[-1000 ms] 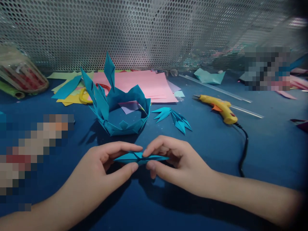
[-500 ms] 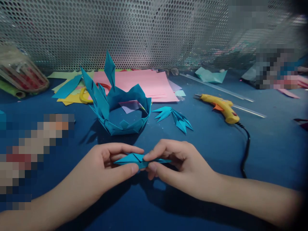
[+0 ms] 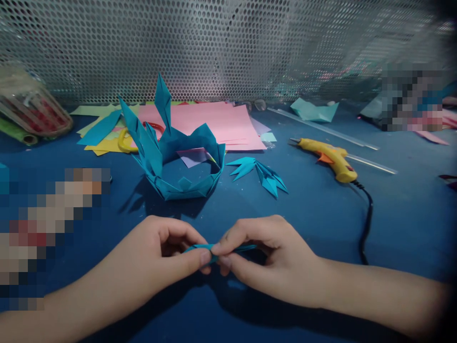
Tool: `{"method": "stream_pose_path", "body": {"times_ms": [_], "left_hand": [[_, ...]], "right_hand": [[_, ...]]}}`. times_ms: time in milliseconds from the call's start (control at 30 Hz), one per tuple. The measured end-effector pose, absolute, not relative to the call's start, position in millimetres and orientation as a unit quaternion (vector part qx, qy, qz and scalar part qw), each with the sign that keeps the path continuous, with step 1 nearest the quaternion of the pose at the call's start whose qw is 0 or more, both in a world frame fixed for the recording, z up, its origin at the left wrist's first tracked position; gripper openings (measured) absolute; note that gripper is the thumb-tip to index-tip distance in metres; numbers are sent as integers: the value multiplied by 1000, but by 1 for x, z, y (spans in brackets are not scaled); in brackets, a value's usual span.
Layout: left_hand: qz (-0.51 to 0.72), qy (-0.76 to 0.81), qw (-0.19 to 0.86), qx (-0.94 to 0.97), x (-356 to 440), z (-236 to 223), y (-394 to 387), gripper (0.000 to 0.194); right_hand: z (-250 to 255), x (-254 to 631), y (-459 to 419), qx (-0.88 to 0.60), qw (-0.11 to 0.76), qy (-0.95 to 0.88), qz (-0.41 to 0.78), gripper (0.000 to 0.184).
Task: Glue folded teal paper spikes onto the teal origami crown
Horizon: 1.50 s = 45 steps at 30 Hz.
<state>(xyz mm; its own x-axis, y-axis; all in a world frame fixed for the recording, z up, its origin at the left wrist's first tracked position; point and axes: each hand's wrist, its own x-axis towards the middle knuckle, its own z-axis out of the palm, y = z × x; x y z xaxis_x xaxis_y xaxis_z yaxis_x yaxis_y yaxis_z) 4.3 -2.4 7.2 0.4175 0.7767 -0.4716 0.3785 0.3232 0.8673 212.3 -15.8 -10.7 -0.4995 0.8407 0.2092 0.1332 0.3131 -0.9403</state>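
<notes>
A folded blue paper piece [image 3: 214, 257], long and pointed, is pinched between both hands just above the blue table. My left hand [image 3: 171, 252] is closed on its left part, thumb in front and fingers behind. Thumb and forefinger of my right hand [image 3: 264, 259] grip it near the middle, and a thin tip shows past them. Much of the piece is hidden by the fingers. Beyond the hands stands a blue folded-paper crown [image 3: 185, 188] with tall points at its left and back. Right of the crown lie joined blue paper points [image 3: 264, 171].
A yellow glue gun [image 3: 328, 157] with a black cord [image 3: 367, 224] lies at the right, near clear glue sticks [image 3: 328, 129]. Pink paper sheets [image 3: 203, 119] are at the back, before a perforated metal panel [image 3: 221, 52]. A jar [image 3: 35, 107] lies at the left.
The blue paper piece has dropped slightly and turned nearly edge-on, showing less of its face. My left fingers have curled closer around it; both hands are a little lower.
</notes>
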Motion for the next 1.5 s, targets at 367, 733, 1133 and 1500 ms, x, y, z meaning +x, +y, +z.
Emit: {"method": "stream_pose_path", "body": {"times_ms": [367,733,1133,1500], "left_hand": [[120,511,558,643,9,14,-7,17],[148,508,508,680,7,11,-6,18],[162,494,521,677,6,15,-5,27],[212,486,432,729,9,17,-17,33]], "right_hand": [[-11,216,-14,-372,264,-635,623,22],[-9,214,-14,-431,245,-616,611,22],[-6,214,-11,-439,257,-538,672,31],[-4,216,-12,-389,230,-599,661,20]]}}
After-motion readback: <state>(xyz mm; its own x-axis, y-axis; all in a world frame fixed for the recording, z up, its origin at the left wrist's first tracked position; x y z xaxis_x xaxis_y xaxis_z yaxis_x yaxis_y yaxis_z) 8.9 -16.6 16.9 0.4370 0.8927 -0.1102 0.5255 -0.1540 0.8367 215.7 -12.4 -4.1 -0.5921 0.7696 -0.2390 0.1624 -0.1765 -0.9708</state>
